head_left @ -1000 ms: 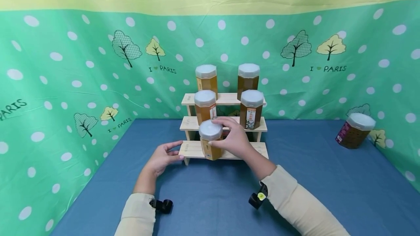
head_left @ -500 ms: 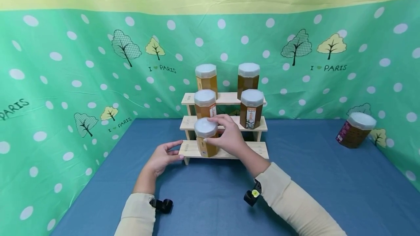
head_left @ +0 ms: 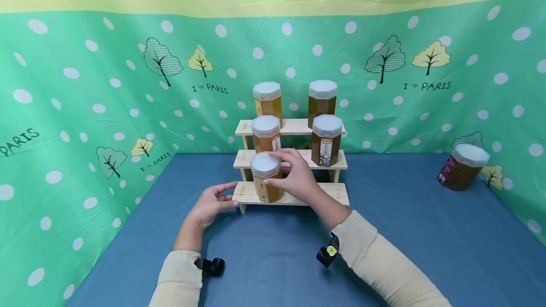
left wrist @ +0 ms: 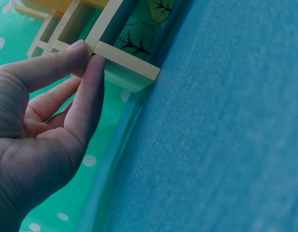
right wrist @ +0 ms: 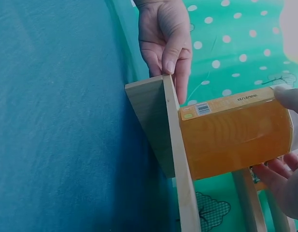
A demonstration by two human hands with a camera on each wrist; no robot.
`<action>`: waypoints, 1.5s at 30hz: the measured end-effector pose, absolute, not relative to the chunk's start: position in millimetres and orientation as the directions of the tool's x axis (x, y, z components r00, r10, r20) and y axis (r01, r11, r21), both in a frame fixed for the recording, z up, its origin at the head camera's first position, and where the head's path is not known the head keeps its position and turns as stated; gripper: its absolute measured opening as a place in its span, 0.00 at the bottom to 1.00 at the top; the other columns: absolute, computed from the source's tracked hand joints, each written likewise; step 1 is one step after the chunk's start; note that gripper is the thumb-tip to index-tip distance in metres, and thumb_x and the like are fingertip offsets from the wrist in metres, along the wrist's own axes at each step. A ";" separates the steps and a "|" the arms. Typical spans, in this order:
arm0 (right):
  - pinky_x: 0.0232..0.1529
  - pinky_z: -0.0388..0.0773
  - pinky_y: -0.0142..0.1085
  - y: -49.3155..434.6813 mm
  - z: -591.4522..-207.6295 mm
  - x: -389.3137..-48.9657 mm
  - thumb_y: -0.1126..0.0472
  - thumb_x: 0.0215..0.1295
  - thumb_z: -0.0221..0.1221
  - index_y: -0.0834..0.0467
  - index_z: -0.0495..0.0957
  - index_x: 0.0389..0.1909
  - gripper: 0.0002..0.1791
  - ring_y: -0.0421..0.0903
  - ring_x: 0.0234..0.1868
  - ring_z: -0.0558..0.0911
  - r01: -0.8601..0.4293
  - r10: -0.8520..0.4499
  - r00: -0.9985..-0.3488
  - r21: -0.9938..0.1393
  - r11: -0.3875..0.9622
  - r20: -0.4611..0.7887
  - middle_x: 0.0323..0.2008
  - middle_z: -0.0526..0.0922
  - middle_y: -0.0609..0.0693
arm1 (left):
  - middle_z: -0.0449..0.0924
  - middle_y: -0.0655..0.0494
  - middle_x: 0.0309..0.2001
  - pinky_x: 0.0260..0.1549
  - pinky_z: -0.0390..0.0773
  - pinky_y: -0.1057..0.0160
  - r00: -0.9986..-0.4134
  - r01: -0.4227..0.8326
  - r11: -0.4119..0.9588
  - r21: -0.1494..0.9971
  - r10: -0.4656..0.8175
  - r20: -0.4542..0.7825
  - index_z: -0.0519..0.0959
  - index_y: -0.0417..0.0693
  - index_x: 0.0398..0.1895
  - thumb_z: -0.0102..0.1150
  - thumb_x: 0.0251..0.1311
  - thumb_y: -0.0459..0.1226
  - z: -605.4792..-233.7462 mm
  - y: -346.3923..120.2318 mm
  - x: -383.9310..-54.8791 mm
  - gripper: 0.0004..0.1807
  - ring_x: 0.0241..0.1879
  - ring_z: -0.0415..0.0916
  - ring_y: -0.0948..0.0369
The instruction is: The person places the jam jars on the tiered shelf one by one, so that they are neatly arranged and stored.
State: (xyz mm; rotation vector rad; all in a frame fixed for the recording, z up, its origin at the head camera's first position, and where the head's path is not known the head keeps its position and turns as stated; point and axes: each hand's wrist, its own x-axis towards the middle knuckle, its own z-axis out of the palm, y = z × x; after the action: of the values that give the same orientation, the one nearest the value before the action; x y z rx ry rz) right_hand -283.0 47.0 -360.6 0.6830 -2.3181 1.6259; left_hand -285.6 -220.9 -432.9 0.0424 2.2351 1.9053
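A three-tier wooden display rack (head_left: pixel 320 195) stands on the table, seen in the head view. At the left end of its bottom board, my left hand (head_left: pixel 207 206) pinches the corner between thumb and fingers, as the left wrist view shows on the board edge (left wrist: pixel 106 21). My right hand (head_left: pixel 298 179) grips a honey jar (head_left: pixel 265 188) with a white lid near its top. That amber jar (right wrist: pixel 231 140) stands on the bottom board's left part, its base touching the wood in the right wrist view. Some right-hand fingers are hidden behind the jar.
Two jars, one amber (head_left: pixel 265 142) and one dark (head_left: pixel 326 148), stand on the middle tier. Another amber jar (head_left: pixel 268 105) and dark jar (head_left: pixel 322 108) occupy the top tier. A brown jar with a purple label (head_left: pixel 460 169) is on the blue table (head_left: pixel 273 259) at right.
My right hand has shifted the honey jar left and slightly back along the bottom board, mostly in the first half second. My left hand has stayed at the board's end.
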 end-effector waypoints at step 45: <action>0.50 0.79 0.41 131.4 -373.3 -239.4 0.73 0.48 0.73 0.67 0.79 0.51 0.26 0.53 0.46 0.78 -0.626 -0.168 -0.779 -0.762 0.165 0.604 0.49 0.77 0.56 | 0.79 0.38 0.53 0.45 0.81 0.52 -0.978 -0.106 0.154 0.982 0.162 -0.131 0.67 0.38 0.69 0.66 0.55 0.25 -434.1 -222.0 -284.5 0.36 0.44 0.82 0.55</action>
State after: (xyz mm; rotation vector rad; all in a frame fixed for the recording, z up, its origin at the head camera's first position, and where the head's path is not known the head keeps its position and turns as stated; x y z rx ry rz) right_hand -239.4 131.4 -373.3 0.7546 -2.0684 1.6465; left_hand -284.5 -222.0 -434.1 0.0552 2.2208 1.9176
